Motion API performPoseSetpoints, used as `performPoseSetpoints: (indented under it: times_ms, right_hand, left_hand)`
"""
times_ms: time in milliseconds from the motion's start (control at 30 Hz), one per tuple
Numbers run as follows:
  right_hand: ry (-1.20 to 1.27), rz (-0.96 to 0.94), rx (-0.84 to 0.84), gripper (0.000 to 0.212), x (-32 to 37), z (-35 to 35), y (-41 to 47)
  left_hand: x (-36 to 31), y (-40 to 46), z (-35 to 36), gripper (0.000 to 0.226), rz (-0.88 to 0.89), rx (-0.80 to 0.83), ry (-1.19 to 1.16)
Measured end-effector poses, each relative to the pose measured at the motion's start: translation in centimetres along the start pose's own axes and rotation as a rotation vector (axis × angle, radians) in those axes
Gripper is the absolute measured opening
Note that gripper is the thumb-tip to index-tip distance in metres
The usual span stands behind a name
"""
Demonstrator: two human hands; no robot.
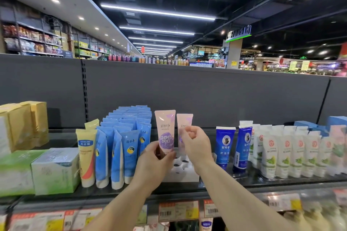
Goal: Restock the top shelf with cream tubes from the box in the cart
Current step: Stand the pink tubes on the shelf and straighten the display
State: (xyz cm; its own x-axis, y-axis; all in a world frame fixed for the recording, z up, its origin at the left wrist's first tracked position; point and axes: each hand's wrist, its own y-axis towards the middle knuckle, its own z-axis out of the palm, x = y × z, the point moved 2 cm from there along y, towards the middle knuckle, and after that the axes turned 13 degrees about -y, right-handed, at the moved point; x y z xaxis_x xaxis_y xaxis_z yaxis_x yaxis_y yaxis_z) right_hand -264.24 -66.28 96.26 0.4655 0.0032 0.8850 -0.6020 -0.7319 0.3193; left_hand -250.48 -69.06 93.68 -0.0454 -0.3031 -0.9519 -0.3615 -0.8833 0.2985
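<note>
Two pink cream tubes with purple labels stand upright over a white holder tray (185,175) with round holes on the top shelf (187,191). My left hand (155,165) grips the lower part of the nearer, taller pink tube (165,129). My right hand (195,143) pinches the second pink tube (185,121) at its middle, just right of the first. The tubes' caps are hidden behind my hands. The box and the cart are out of view.
Left of the holder stand several blue tubes (129,137) and a yellow tube (86,157), then green boxes (56,170) and yellow boxes (24,124). To the right are two dark blue tubes (224,146) and a row of white tubes (287,155). Price tags (178,210) line the shelf edge.
</note>
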Motion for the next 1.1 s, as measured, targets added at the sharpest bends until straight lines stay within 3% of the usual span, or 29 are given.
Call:
performPoseSetpoints:
  times_ms: [67, 133, 300, 433, 567, 800, 1100]
  right_hand:
    - [0.041, -0.019, 0.226, 0.034, 1.2, 0.1, -0.7]
    - [-0.081, -0.046, 0.304, 0.039, 1.4, 0.0, -0.4]
    - [-0.188, -0.078, 0.149, 0.029, 0.3, -0.7, 1.2]
    - [-0.183, -0.002, 0.02, 0.029, -0.9, -0.3, 1.9]
    - [-0.248, -0.03, -0.021, 0.022, -1.6, 0.7, 1.5]
    - [-0.26, -0.057, -0.024, 0.034, -1.6, 1.6, 1.3]
    - [-0.263, -0.045, 0.006, 0.016, -2.4, 1.9, 1.4]
  left_hand:
    - [-0.1, 0.5, 0.4, 0.019, -0.042, 0.009, -0.074]
    - [-0.5, 0.6, 0.8, 0.01, -0.11, 0.056, -0.236]
    - [0.2, 1.2, 1.4, 0.019, -0.186, 0.023, -0.355]
    - [1.1, 1.0, 0.7, 0.07, -0.118, 0.025, -0.03]
    - [1.5, 1.0, 0.2, 0.062, -0.065, 0.026, 0.014]
    - [2.4, 0.6, -0.3, 0.06, -0.102, 0.043, 0.158]
    - [2.6, 0.7, -0.2, 0.067, -0.133, 0.078, 0.254]
